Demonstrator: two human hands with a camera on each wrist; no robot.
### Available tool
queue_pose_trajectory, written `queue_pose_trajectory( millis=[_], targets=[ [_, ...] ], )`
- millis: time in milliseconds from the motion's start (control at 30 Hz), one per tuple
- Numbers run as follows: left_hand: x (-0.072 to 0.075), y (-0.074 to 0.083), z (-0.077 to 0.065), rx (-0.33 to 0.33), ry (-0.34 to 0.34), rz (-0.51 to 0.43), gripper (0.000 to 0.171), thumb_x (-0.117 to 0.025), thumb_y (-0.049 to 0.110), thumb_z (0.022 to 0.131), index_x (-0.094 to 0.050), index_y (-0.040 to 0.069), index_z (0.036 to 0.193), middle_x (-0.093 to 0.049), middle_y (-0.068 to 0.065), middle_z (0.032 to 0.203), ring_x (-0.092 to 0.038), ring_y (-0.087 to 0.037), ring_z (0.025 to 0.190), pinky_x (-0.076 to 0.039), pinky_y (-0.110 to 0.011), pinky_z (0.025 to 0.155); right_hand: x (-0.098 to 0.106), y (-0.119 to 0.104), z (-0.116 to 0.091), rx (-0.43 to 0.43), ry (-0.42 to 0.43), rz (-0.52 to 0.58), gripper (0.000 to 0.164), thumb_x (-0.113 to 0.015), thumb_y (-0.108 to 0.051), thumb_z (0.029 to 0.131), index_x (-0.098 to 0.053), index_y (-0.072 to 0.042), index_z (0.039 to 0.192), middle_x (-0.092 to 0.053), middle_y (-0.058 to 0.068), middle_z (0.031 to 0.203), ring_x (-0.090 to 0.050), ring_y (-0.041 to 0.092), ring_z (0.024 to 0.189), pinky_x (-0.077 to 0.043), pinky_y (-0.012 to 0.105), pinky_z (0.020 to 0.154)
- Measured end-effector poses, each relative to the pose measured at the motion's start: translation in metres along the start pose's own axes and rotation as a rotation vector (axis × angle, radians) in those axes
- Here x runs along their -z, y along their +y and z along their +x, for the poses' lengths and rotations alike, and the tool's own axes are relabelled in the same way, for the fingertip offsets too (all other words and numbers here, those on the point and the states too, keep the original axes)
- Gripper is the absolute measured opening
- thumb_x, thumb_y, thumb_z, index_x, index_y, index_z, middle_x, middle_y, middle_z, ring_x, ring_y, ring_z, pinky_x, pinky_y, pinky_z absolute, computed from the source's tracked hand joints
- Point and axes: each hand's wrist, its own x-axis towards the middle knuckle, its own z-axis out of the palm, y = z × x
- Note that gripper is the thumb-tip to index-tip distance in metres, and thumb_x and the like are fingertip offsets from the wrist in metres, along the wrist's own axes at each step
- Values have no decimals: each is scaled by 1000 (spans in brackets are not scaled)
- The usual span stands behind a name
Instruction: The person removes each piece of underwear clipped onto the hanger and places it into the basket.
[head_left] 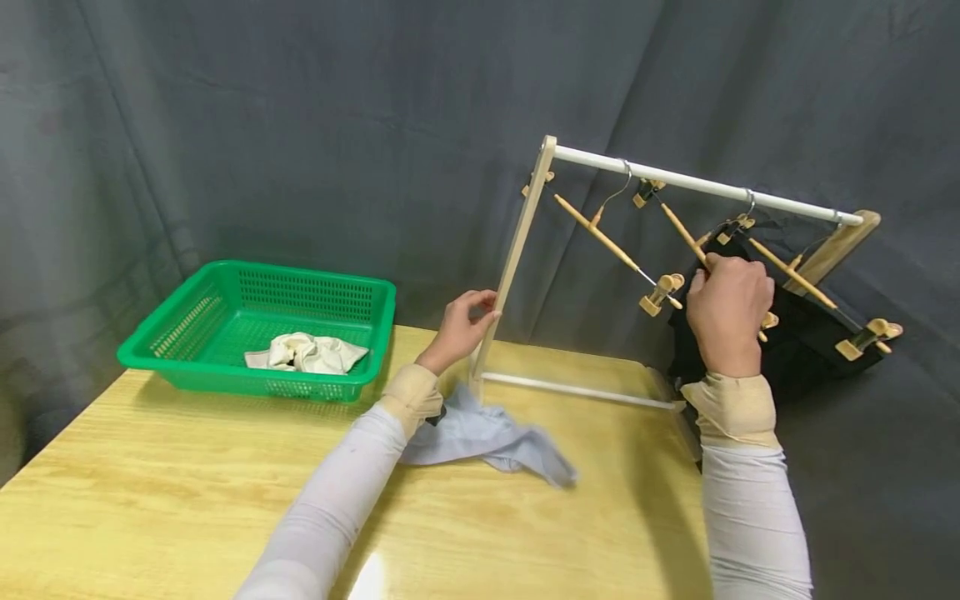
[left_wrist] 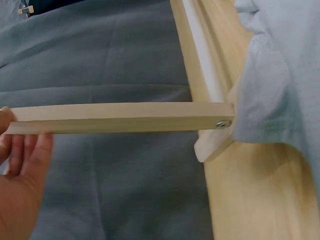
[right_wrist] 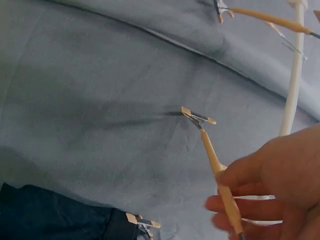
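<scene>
My left hand (head_left: 459, 329) pinches the wooden side post (head_left: 517, 242) of a small clothes rack; in the left wrist view its fingers and thumb lie on either side of the post (left_wrist: 125, 118). My right hand (head_left: 729, 312) grips the wooden bar of the middle clip hanger (head_left: 678, 229), whose hook is on the white rail (head_left: 686, 180). One end clip (right_wrist: 197, 117) of that hanger shows in the right wrist view, with no garment in it. To its left hangs a bare clip hanger (head_left: 600, 233); on its right, another hanger (head_left: 795, 271) carries a black garment (head_left: 795, 337).
A crumpled light blue garment (head_left: 480, 437) lies on the wooden table (head_left: 187, 483) at the rack's left foot. Back left stands a green basket (head_left: 225, 373) with a cream cloth (head_left: 318, 354) inside. A grey curtain (head_left: 375, 150) hangs behind.
</scene>
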Motion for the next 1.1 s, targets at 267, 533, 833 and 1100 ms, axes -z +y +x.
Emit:
queue_pose_trajectory(
  millis=[267,533,833,1100],
  targets=[
    [21,14,-33,198,-207,301,43,-59,20,97,-53,-2,133,-56,-18,129,-53,-32,118,-47,-43,101,-4,-10,-41,99,169,185,32,-54,-9,95,-62,8,121,-57,26,122,-48,43,111,-38,55,94],
    [56,17,-83,132,-631,437,54,-66,19,92,-47,1,140,-50,-19,137,-52,-37,123,-46,-47,101,2,-12,-97,103,-55,228,26,-58,-12,94,-68,5,111,-62,23,110,-56,38,92,-44,52,77],
    [65,15,-115,289,-684,591,74,-84,10,73,-50,6,139,-48,-16,129,-51,-28,111,-49,-42,90,-68,-14,-148,315,-943,239,66,-60,-28,96,-34,5,146,-42,28,145,-48,43,128,-38,57,106],
    [60,9,-127,364,-698,639,81,-84,2,69,-47,5,141,-44,-21,120,-53,-26,95,-51,-35,70,-121,-31,-202,332,-1087,343,82,-76,-20,81,-32,2,146,-45,23,141,-43,39,131,-38,54,108]
  ],
)
